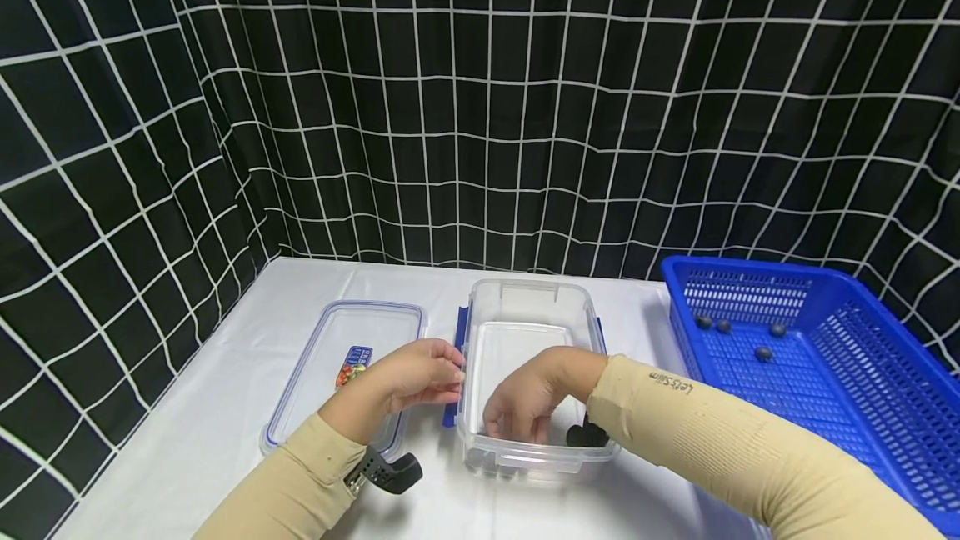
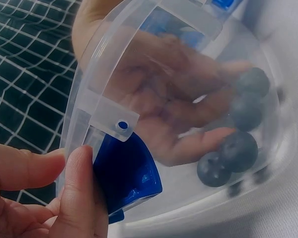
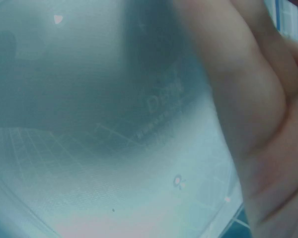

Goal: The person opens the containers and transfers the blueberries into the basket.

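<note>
A clear plastic container [image 1: 525, 290] with blue side latches stands on the white table. My left hand [image 1: 427, 373] pinches its left rim, thumb and finger beside a blue latch [image 2: 126, 173]. Down inside the container is my right hand [image 1: 525, 398], with fingers pointing at the floor near the front end. Through the clear wall in the left wrist view, its fingers are spread and their tips overlap several dark blueberries [image 2: 238, 151]. More dark berries [image 1: 588, 433] show in the container's front right corner. Thumb and palm fill the right side of the right wrist view.
A clear lid [image 1: 315, 357] with a blue seal and a colourful label lies left of the container. On the right stands a blue slatted basket [image 1: 795, 390] with several blueberries [image 1: 763, 353] in it. A black gridded curtain [image 1: 480, 107] surrounds the table.
</note>
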